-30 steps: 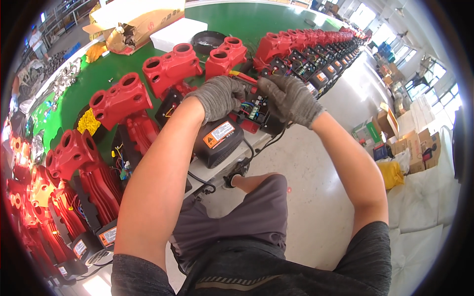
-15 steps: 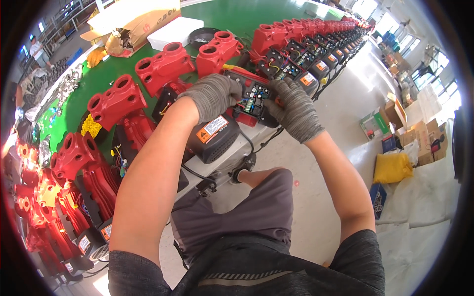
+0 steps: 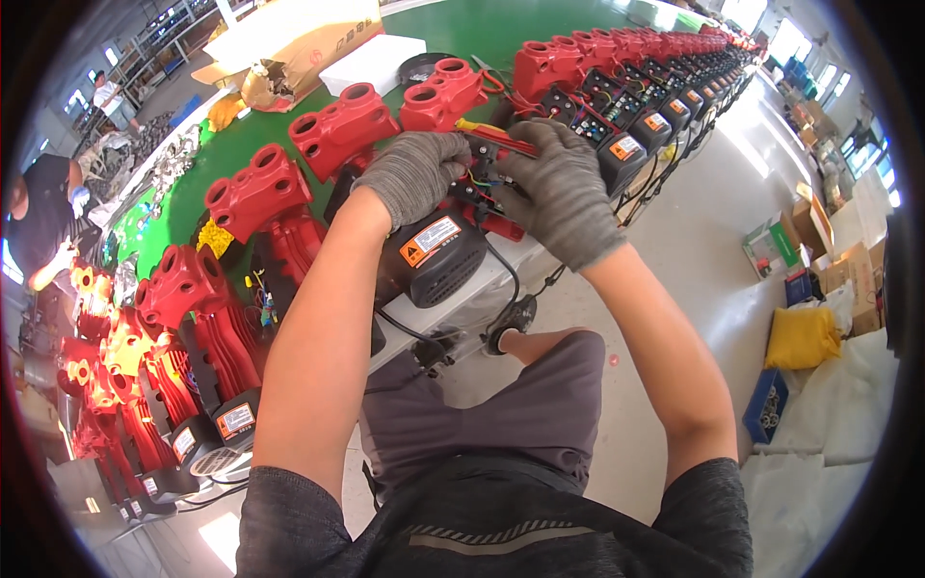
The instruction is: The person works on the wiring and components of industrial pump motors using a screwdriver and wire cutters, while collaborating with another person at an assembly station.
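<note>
My left hand (image 3: 416,176), in a grey knit glove, has its fingers curled at the left side of an opened black electrical housing (image 3: 474,193). What its fingertips grip is hidden. Thin green and red wires (image 3: 474,178) show in the gap between both hands. My right hand (image 3: 564,193), gloved alike, closes over the circuit board, covering most of it. Just beyond the fingers lies a long yellow-and-red object (image 3: 487,131). A black motor cover (image 3: 434,255) with an orange-and-white label sits below my left hand.
Red castings (image 3: 342,125) with black covers line the green-topped bench (image 3: 453,29) on both sides. Scissors (image 3: 491,75), a black dish (image 3: 424,67), a white foam block (image 3: 371,63) and an open carton (image 3: 308,58) lie beyond. Another person (image 3: 48,212) stands at far left.
My right hand has moved in over the circuit board, which faced up in plain sight before and is now mostly covered. The whole view has shifted slightly, showing more of the person at left.
</note>
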`<move>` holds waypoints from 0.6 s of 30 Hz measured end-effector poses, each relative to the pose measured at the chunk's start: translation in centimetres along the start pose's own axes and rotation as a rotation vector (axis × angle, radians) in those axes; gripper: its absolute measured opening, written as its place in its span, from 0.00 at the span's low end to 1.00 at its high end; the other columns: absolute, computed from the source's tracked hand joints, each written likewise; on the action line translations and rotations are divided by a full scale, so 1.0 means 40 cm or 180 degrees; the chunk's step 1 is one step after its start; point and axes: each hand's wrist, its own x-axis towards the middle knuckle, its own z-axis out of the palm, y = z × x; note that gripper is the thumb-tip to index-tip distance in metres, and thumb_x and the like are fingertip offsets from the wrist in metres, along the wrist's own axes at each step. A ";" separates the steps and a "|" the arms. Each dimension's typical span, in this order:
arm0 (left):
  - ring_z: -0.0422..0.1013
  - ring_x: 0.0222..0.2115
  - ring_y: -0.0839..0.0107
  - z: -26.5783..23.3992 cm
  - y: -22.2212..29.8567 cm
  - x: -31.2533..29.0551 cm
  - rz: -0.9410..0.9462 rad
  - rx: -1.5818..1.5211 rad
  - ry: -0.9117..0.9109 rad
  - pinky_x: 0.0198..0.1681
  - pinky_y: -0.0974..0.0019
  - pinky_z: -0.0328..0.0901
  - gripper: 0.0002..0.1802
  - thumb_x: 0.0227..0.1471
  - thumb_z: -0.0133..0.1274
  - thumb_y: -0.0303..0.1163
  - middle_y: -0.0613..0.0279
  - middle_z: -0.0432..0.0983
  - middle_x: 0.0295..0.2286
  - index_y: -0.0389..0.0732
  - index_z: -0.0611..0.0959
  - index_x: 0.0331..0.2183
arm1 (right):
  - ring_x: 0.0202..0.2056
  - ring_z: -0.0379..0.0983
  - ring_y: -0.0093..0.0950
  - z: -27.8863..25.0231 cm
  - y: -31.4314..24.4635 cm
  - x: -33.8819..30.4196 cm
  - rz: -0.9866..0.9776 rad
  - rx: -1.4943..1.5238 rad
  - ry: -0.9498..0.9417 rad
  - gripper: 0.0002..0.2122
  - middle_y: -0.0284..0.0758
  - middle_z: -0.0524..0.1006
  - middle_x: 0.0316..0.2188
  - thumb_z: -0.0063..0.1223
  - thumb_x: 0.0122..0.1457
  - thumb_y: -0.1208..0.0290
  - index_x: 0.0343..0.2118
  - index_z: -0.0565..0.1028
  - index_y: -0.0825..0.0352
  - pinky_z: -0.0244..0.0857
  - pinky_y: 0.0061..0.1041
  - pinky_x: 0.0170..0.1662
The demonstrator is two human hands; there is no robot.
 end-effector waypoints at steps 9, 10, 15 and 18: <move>0.77 0.40 0.57 0.020 -0.001 0.016 0.0420 0.0281 -0.0492 0.47 0.61 0.70 0.11 0.54 0.57 0.24 0.50 0.81 0.38 0.34 0.84 0.41 | 0.52 0.73 0.43 0.099 0.011 0.040 0.0592 0.0544 -0.0200 0.11 0.40 0.76 0.49 0.66 0.50 0.63 0.36 0.83 0.60 0.67 0.39 0.55; 0.77 0.39 0.55 0.025 -0.010 0.019 0.0439 0.0207 -0.0537 0.46 0.59 0.70 0.11 0.54 0.56 0.27 0.50 0.81 0.37 0.38 0.85 0.41 | 0.52 0.72 0.43 0.070 0.010 0.056 0.0676 0.0602 -0.0602 0.13 0.41 0.75 0.50 0.65 0.52 0.65 0.40 0.82 0.61 0.66 0.38 0.56; 0.77 0.39 0.53 0.031 -0.004 0.033 0.0556 0.0175 -0.0676 0.46 0.56 0.70 0.13 0.54 0.57 0.31 0.51 0.82 0.37 0.46 0.87 0.42 | 0.54 0.71 0.42 0.040 0.117 0.104 0.0356 0.1565 -0.1709 0.11 0.42 0.74 0.49 0.59 0.58 0.69 0.42 0.81 0.67 0.65 0.36 0.58; 0.78 0.38 0.56 0.024 0.034 0.037 0.0174 0.0230 -0.0895 0.48 0.60 0.70 0.12 0.53 0.57 0.27 0.52 0.82 0.35 0.40 0.87 0.41 | 0.53 0.72 0.41 0.062 0.135 0.116 0.0210 0.1571 -0.1841 0.10 0.42 0.74 0.49 0.59 0.58 0.70 0.42 0.81 0.67 0.65 0.34 0.58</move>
